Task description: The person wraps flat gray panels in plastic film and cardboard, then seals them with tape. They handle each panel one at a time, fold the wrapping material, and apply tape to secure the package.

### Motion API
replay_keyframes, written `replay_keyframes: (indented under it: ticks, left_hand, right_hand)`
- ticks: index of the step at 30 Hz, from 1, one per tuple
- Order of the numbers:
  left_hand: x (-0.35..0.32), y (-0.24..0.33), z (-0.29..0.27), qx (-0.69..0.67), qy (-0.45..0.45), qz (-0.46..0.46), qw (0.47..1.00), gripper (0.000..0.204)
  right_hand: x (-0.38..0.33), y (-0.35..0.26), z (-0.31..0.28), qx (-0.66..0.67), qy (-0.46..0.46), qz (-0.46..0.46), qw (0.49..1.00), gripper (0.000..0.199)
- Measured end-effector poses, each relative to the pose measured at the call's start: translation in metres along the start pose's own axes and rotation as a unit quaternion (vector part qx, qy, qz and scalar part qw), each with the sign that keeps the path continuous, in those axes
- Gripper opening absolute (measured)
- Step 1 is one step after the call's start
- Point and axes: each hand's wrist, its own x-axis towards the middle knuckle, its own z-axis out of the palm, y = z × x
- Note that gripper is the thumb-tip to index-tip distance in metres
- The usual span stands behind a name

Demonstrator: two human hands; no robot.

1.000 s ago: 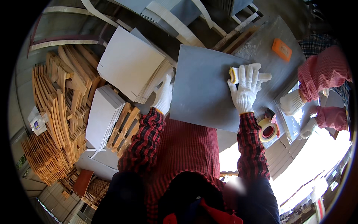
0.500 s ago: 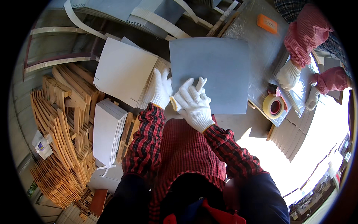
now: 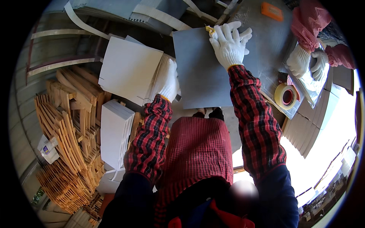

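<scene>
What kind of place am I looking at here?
Probably a workshop or factory packing area, though I can't tell what it makes. The signs are a big pile of wooden slats, a stack of pale flat panels and a roll of tape near a co-worker's gloved hand.

The grey panel (image 3: 199,72) looks smooth and matt; the gloves (image 3: 230,49), knitted cloth; the plastic film (image 3: 312,93), glossy; the slats (image 3: 62,133), wood.

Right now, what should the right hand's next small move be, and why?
Probably draw the right hand back toward the body across the grey panel: it lies at the panel's far end, with a yellow-edged white wad by its fingers, while the nearer part of the panel is uncovered.
</scene>
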Motion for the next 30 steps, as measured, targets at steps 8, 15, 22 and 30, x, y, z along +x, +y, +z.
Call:
replay_keyframes:
  ticks: [8,15,22,30]
  left_hand:
    - [0.002,-0.002,-0.001,-0.070,0.015,0.001,0.997,0.091]
    - [0.004,-0.001,-0.001,0.038,0.029,-0.005,0.999,0.062]
    - [0.028,0.003,-0.018,0.311,0.070,-0.076,0.945,0.078]
    - [0.045,-0.005,-0.024,0.361,0.077,-0.087,0.925,0.082]
  right_hand:
    - [-0.154,-0.016,-0.060,0.124,-0.171,-0.216,0.953,0.045]
    - [-0.016,0.097,-0.016,0.014,0.036,-0.056,0.998,0.043]
    - [-0.210,0.068,-0.059,-0.004,-0.034,-0.014,0.999,0.053]
    - [-0.207,-0.094,-0.023,0.136,-0.115,-0.152,0.972,0.044]
